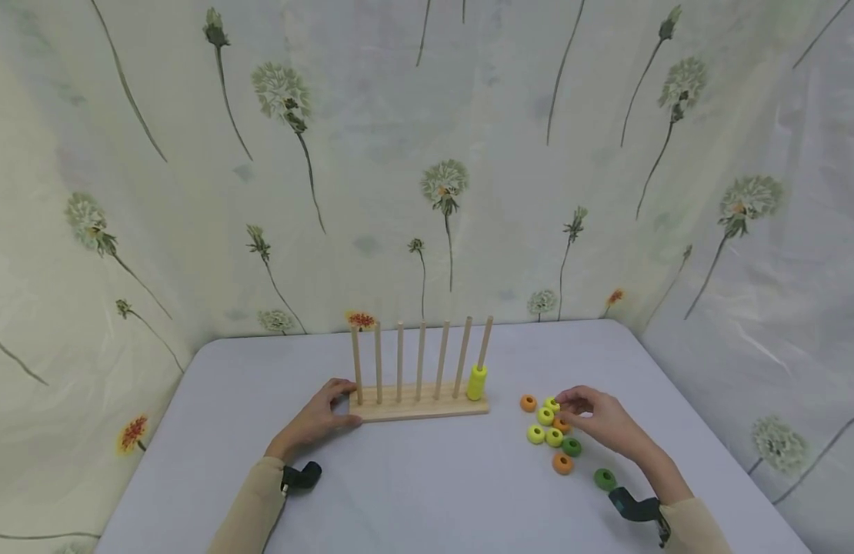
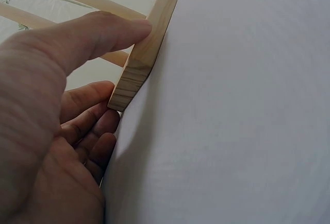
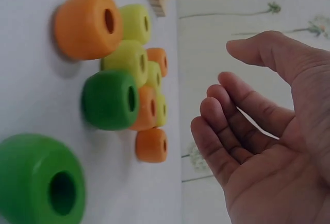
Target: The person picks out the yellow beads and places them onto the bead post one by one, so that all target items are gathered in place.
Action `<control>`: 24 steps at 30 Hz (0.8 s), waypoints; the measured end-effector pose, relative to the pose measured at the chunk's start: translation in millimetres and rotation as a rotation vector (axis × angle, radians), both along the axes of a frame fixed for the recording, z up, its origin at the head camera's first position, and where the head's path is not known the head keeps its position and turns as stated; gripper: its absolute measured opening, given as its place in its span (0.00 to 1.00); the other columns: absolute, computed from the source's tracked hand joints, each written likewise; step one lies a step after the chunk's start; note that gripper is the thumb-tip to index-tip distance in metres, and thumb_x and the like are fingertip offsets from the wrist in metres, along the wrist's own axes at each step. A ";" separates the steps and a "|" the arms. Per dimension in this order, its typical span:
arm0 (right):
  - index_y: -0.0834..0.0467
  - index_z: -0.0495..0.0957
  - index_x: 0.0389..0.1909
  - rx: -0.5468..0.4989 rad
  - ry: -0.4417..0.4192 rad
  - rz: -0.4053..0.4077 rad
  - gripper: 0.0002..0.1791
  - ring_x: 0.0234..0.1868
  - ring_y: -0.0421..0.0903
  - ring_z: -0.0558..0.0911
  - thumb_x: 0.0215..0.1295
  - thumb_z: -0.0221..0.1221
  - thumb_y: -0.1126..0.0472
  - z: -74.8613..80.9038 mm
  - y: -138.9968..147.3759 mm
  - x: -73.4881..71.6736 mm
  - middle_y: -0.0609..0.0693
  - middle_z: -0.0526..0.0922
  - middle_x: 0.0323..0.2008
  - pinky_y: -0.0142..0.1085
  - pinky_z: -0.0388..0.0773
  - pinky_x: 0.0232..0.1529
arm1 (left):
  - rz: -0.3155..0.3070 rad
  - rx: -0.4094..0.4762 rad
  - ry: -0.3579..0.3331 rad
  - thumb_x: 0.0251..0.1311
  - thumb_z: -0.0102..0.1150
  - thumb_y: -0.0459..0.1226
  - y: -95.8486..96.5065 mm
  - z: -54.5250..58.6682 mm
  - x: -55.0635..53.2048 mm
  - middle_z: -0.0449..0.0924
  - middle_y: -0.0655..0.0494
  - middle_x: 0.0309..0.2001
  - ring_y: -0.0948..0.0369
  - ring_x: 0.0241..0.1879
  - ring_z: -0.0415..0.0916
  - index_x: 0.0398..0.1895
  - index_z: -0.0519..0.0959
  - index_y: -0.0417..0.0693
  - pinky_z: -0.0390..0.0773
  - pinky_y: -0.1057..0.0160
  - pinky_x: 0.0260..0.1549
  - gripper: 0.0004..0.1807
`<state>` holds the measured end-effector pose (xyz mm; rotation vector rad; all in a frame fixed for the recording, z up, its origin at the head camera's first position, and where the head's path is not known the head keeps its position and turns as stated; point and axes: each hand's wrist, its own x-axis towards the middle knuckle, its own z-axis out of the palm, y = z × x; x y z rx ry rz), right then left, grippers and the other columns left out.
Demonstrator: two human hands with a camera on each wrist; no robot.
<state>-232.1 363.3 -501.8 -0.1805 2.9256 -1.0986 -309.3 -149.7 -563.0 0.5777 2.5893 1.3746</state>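
A wooden peg rack [image 1: 427,412] stands upright on the table, with several thin pegs in a row. Its rightmost peg carries a stack of yellow beads [image 1: 476,383]. My left hand [image 1: 316,419] grips the left end of the base, thumb on the front edge and fingers at the end and behind, as the left wrist view shows. My right hand [image 1: 610,423] hovers over loose beads, thumb and fingers apart with nothing between them. Below it lie yellow beads [image 1: 535,435], orange beads [image 3: 88,26] and a green bead [image 3: 109,100].
One more green bead [image 1: 605,479] lies apart, nearer me, beside the right wrist's camera [image 1: 635,508]. The white-covered table [image 1: 427,492] ends at a flower-patterned curtain [image 1: 371,192] behind the rack, which also hangs at both sides.
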 end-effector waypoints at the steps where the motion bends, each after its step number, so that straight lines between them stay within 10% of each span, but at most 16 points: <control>1: 0.59 0.77 0.50 0.003 -0.011 -0.001 0.19 0.40 0.42 0.79 0.62 0.64 0.54 -1.9 1.3 0.7 0.49 0.82 0.41 0.28 0.78 0.37 | 0.002 0.003 -0.002 0.49 0.73 0.46 -0.1 -0.2 -0.3 0.66 0.49 0.64 0.46 0.67 0.61 0.63 0.71 0.46 0.59 0.42 0.67 0.37; 24: 0.58 0.79 0.48 -0.028 -0.158 -0.032 0.19 0.41 0.41 0.79 0.58 0.66 0.53 -22.8 3.7 8.5 0.48 0.83 0.42 0.29 0.79 0.38 | -0.010 0.015 0.002 0.50 0.73 0.45 0.2 -1.0 0.6 0.66 0.48 0.64 0.45 0.67 0.60 0.63 0.71 0.46 0.60 0.41 0.67 0.37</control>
